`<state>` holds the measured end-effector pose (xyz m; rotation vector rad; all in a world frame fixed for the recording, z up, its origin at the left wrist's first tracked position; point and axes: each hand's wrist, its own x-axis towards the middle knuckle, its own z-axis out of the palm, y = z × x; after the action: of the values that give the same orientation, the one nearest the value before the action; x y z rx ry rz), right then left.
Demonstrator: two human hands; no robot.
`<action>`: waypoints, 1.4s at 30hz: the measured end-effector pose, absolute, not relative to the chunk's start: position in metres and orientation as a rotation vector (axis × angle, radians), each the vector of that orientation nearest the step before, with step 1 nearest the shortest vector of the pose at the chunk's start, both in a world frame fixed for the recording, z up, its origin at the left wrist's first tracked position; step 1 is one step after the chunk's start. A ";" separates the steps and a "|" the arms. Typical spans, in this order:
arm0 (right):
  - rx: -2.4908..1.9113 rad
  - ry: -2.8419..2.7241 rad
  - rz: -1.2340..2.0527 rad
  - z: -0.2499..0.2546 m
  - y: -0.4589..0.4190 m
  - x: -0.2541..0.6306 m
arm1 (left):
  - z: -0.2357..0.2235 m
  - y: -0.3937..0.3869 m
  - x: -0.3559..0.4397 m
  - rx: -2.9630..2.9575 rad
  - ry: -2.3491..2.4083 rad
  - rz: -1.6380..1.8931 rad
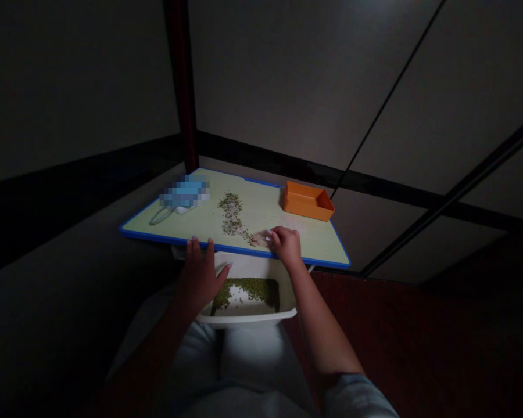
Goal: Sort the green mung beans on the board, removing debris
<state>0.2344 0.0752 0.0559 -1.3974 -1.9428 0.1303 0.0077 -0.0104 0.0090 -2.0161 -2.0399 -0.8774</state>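
Observation:
My left hand (203,277) rests its stretched, spread fingertips on the near edge of the board, with its thumb over the white basin (248,318). Green beans or grains (261,285) lie in that basin, mostly along its far side and corners. On the pale yellow board, my right hand (286,245) has its fingers pinched together close to the surface. A small whitish bit shows at those fingertips; what it is I cannot make out. Just left of them, a thin trail of grains leads to a loose patch of mixed green and pale grains (232,213).
The blue-edged board (322,247) slants across, above the basin, which sits at my lap. An orange open box (307,202) stands at its far right. At the left lies a blurred-out blue item (185,193) with a cord loop (160,216). Wall panels (265,87) rise behind.

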 end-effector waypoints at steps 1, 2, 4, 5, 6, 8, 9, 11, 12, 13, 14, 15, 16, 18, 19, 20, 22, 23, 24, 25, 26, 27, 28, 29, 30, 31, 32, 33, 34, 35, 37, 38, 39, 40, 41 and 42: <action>-1.393 -1.950 0.128 0.056 0.076 0.234 | 0.009 -0.010 0.008 -2.015 -2.038 -0.877; -1.387 -1.957 0.129 0.056 0.076 0.234 | 0.008 -0.010 0.007 -2.014 -2.037 -0.876; -1.376 -1.964 0.138 0.056 0.077 0.234 | 0.008 -0.010 0.007 -2.019 -2.038 -0.871; -1.371 -1.963 0.145 0.056 0.077 0.234 | 0.008 -0.010 0.007 -2.022 -2.040 -0.867; -1.365 -1.960 0.154 0.055 0.078 0.234 | 0.008 -0.010 0.007 -2.026 -2.041 -0.863; -1.354 -1.956 0.177 0.055 0.078 0.235 | 0.009 -0.010 0.007 -2.034 -2.042 -0.855; -1.351 -1.955 0.188 0.055 0.078 0.235 | 0.009 -0.010 0.007 -2.039 -2.041 -0.851; -1.346 -1.955 0.207 0.055 0.078 0.235 | 0.009 -0.011 0.007 -2.046 -2.040 -0.844; -1.342 -1.955 0.214 0.055 0.078 0.235 | 0.010 -0.011 0.007 -2.045 -2.042 -0.842; -1.340 -1.955 0.219 0.054 0.078 0.235 | 0.010 -0.011 0.007 -2.043 -2.046 -0.842; -1.339 -1.956 0.224 0.054 0.078 0.235 | 0.010 -0.011 0.007 -2.041 -2.050 -0.842; -1.339 -1.958 0.227 0.054 0.078 0.235 | 0.011 -0.011 0.007 -2.040 -2.052 -0.843; -1.342 -1.960 0.231 0.054 0.078 0.235 | 0.011 -0.011 0.007 -2.040 -2.054 -0.843; -1.349 -1.966 0.239 0.054 0.078 0.235 | 0.011 -0.011 0.007 -2.041 -2.054 -0.846; -1.350 -1.969 0.243 0.054 0.078 0.235 | 0.011 -0.011 0.007 -2.040 -2.052 -0.849; -1.348 -1.973 0.248 0.054 0.077 0.235 | 0.010 -0.011 0.007 -2.036 -2.048 -0.854; -1.347 -1.978 0.257 0.054 0.077 0.235 | 0.010 -0.011 0.007 -2.031 -2.037 -0.866; -1.351 -1.978 0.261 0.054 0.076 0.235 | 0.009 -0.011 0.007 -2.032 -2.030 -0.871; -1.355 -1.977 0.265 0.055 0.076 0.235 | 0.009 -0.011 0.007 -2.035 -2.027 -0.876; -1.360 -1.975 0.269 0.055 0.076 0.236 | 0.009 -0.011 0.007 -2.038 -2.026 -0.879; -1.362 -1.973 0.274 0.055 0.075 0.236 | 0.009 -0.011 0.007 -2.040 -2.027 -0.881; -1.362 -1.970 0.279 0.055 0.075 0.236 | 0.009 -0.011 0.007 -2.041 -2.028 -0.883; -1.359 -1.968 0.284 0.055 0.075 0.236 | 0.009 -0.011 0.007 -2.042 -2.029 -0.887; -1.354 -1.965 0.290 0.056 0.075 0.236 | 0.009 -0.011 0.007 -2.042 -2.028 -0.890; -1.348 -1.963 0.296 0.056 0.074 0.236 | 0.009 -0.011 0.007 -2.044 -2.026 -0.892; -1.344 -1.960 0.301 0.056 0.074 0.236 | 0.009 -0.011 0.007 -2.047 -2.024 -0.893; -1.340 -1.956 0.305 0.057 0.074 0.236 | 0.010 -0.011 0.007 -2.051 -2.023 -0.893; -1.336 -1.953 0.309 0.057 0.073 0.236 | 0.010 -0.011 0.007 -2.053 -2.026 -0.892; -1.333 -1.949 0.312 0.057 0.073 0.236 | 0.010 -0.011 0.007 -2.054 -2.031 -0.892; -1.329 -1.946 0.314 0.057 0.073 0.236 | 0.010 -0.011 0.007 -2.053 -2.037 -0.893; -1.318 -1.945 0.318 0.058 0.072 0.237 | 0.010 -0.011 0.007 -2.047 -2.045 -0.897; -1.312 -1.944 0.319 0.058 0.072 0.237 | 0.010 -0.011 0.007 -2.046 -2.044 -0.898; -1.309 -1.942 0.320 0.057 0.071 0.237 | 0.010 -0.011 0.007 -2.048 -2.040 -0.897; -1.309 -1.938 0.319 0.057 0.071 0.237 | 0.010 -0.011 0.007 -2.048 -2.037 -0.896; -1.310 -1.933 0.317 0.057 0.071 0.237 | 0.010 -0.011 0.007 -2.047 -2.034 -0.894; -1.313 -1.926 0.314 0.057 0.071 0.237 | 0.010 -0.011 0.007 -2.046 -2.032 -0.893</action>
<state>0.2372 0.0710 0.0570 -1.3134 -1.9260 0.3140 0.0068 -0.0108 0.0099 -2.0462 -2.0317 -0.8932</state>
